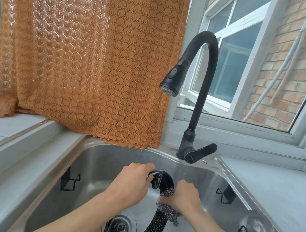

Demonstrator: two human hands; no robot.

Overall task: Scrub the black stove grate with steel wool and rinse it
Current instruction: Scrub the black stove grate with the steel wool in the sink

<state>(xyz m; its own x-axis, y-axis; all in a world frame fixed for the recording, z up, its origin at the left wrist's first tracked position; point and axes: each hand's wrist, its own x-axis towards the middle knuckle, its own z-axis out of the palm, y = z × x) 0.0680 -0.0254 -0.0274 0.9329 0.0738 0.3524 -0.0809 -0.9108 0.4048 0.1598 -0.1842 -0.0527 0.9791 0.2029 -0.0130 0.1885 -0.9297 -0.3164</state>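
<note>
A black ring-shaped stove grate (156,225), speckled with white foam, stands on edge inside the steel sink (106,160). My left hand (132,183) grips its top, fingers curled over one of its prongs. My right hand (185,198) holds a grey wad of steel wool (168,211) wrapped against the ring's right side. The grate's lower part rests near the drain strainer (121,227).
A black gooseneck faucet (198,94) with a spray head rises behind the sink; no water runs from it. An orange lace curtain (83,55) hangs over the back edge. A glass lid (257,230) and black wire racks (69,180) hang on the sink walls. The window stands at the right.
</note>
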